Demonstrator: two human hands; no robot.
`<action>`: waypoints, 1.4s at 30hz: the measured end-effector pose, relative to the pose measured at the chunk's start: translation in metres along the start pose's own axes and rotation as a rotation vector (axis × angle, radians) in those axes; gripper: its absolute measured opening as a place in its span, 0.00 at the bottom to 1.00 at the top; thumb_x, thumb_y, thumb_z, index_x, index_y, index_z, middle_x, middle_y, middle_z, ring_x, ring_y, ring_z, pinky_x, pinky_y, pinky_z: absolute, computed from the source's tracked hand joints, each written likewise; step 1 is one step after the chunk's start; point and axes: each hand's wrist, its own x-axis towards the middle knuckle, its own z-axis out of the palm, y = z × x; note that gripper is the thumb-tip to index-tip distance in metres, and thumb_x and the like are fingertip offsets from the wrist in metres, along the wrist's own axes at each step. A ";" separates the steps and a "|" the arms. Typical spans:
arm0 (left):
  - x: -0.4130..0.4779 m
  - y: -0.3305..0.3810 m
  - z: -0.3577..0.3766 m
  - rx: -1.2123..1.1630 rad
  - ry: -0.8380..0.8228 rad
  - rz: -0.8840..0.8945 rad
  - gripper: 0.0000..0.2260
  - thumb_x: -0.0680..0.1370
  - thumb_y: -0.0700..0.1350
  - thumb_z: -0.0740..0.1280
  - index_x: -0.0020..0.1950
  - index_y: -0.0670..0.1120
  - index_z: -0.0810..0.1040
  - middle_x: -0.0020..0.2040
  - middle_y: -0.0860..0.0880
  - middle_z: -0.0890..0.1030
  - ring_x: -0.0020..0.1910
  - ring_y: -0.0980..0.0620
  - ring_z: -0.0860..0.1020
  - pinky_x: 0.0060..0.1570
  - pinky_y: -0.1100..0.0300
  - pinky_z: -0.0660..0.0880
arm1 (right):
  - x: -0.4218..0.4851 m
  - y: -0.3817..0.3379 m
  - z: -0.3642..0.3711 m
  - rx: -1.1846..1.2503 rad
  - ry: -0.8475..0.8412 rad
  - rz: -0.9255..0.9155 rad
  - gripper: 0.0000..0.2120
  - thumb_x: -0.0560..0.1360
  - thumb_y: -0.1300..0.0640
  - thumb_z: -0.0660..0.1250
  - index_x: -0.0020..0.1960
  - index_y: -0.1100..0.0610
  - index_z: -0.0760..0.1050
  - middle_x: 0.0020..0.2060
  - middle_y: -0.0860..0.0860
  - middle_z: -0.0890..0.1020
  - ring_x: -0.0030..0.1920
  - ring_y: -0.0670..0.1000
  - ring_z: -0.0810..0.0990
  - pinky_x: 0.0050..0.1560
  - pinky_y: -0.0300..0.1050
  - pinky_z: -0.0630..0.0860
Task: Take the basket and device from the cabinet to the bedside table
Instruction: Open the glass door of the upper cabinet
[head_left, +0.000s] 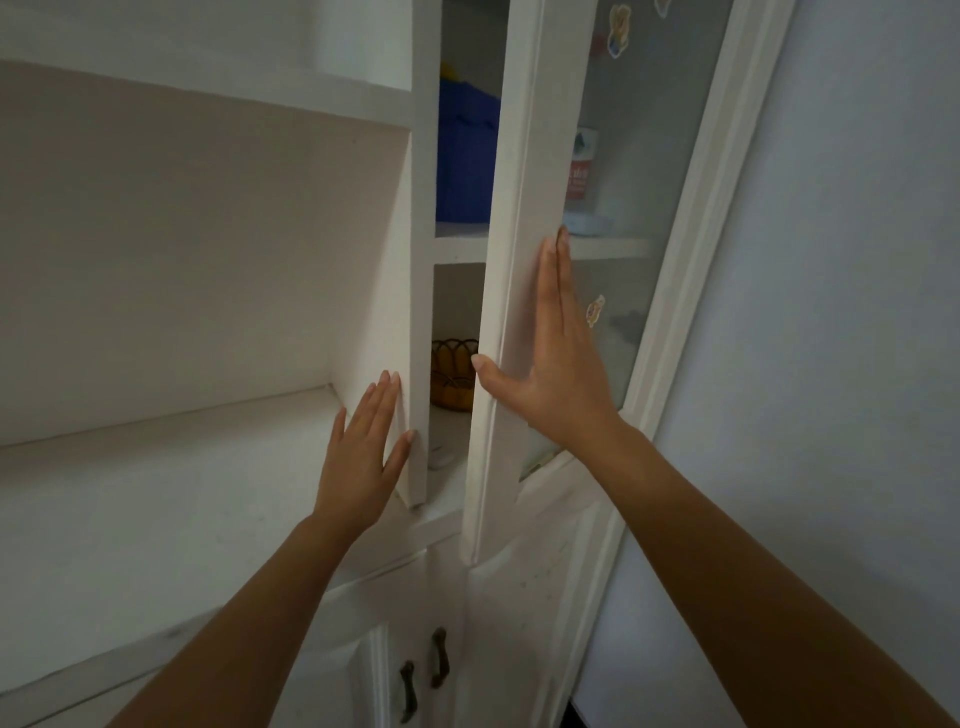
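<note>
Behind ajar door (519, 260), basket (453, 376) (right hand (558, 358) flat on door).

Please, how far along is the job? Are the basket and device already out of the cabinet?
Done: the white glass-paned cabinet door stands partly open. In hand: the right hand lies flat on its frame, thumb reaching the edge; the left hand rests on the white side panel. Left: the woven brown basket and the small white device sit on the lower shelf, untouched. No bedside table is in view.
</note>
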 end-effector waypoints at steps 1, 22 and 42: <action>-0.003 0.001 0.000 0.001 -0.003 -0.002 0.28 0.77 0.61 0.45 0.73 0.53 0.46 0.75 0.50 0.54 0.73 0.51 0.53 0.70 0.44 0.50 | -0.001 0.001 -0.002 0.005 -0.001 -0.002 0.50 0.70 0.39 0.64 0.70 0.51 0.28 0.74 0.51 0.37 0.75 0.50 0.40 0.72 0.60 0.59; -0.047 0.099 0.008 0.066 -0.168 0.087 0.25 0.75 0.56 0.52 0.65 0.44 0.70 0.64 0.41 0.73 0.63 0.41 0.70 0.62 0.42 0.66 | -0.059 0.033 -0.088 0.108 -0.100 -0.025 0.51 0.69 0.43 0.67 0.72 0.53 0.31 0.76 0.52 0.42 0.75 0.50 0.47 0.74 0.59 0.54; -0.047 0.203 0.079 -0.038 -0.397 0.430 0.24 0.76 0.57 0.46 0.70 0.58 0.45 0.73 0.54 0.53 0.72 0.54 0.51 0.68 0.50 0.48 | -0.123 0.083 -0.173 0.033 -0.107 0.089 0.38 0.74 0.43 0.59 0.73 0.48 0.37 0.76 0.51 0.45 0.75 0.48 0.45 0.75 0.55 0.50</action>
